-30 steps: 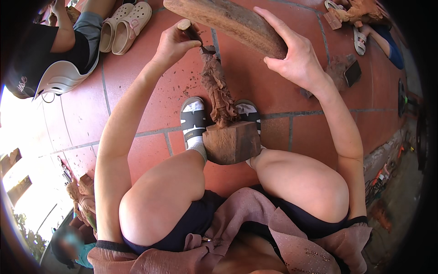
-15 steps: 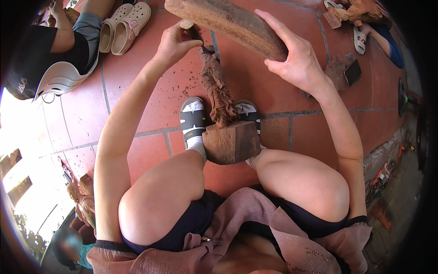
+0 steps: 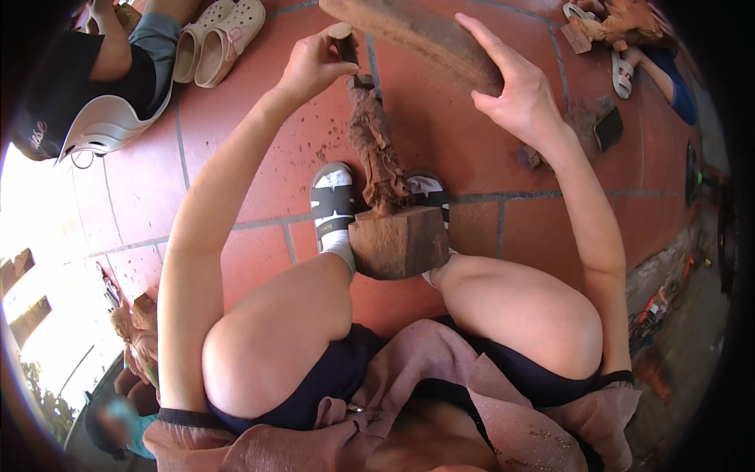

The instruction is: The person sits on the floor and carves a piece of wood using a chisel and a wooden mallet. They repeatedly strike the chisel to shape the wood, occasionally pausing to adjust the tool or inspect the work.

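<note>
A reddish-brown carved wooden figure (image 3: 371,145) rises from a rough block base (image 3: 399,242), which rests between my lower legs. The figure leans away from me. My left hand (image 3: 308,67) pinches a short, dark chisel (image 3: 346,49) with a pale round butt end, just at the far tip of the figure. Whether the chisel's edge touches the wood I cannot tell. In my right hand (image 3: 523,98) is a thick, worn wooden mallet (image 3: 417,38), raised above and beyond the chisel. Part of the mallet is cut off by the upper edge of the view.
My sandalled feet (image 3: 332,204) flank the carving on red floor tiles (image 3: 259,189) strewn with wood chips. Beige clogs (image 3: 224,43) and a person with a pale cap (image 3: 110,130) are at the far left. Another carving (image 3: 621,23) lies at the far right, near someone's sandalled foot (image 3: 621,75).
The mallet has shifted right and slightly up in the view, away from the chisel. My left hand and the chisel have moved a little to the right and up.
</note>
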{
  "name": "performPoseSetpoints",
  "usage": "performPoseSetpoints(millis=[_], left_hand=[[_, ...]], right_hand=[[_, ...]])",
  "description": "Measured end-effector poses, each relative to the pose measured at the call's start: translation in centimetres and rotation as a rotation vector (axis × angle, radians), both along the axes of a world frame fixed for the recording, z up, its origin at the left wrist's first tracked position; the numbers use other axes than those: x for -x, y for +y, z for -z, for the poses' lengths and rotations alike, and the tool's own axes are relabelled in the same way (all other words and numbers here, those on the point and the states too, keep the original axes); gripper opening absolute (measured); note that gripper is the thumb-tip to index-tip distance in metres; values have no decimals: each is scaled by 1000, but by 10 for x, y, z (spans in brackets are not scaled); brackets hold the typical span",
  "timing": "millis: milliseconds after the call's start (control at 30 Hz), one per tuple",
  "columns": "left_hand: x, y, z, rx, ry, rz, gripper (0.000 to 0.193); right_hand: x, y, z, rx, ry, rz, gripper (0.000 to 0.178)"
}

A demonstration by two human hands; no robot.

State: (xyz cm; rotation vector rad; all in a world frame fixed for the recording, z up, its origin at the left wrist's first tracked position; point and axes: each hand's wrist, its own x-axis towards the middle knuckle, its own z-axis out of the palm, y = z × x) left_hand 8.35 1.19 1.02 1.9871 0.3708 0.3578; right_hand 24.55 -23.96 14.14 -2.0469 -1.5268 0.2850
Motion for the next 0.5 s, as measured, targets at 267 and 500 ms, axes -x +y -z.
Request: performPoseSetpoints(millis=[267,500], left_hand=[[4,-4,-3,138,-25,-26,35],[25,7,-13,320,-111,-60,34]], right_hand=[[-6,7,-17,328,-9,21,87],[-7,-8,4,67,63,-26,88]])
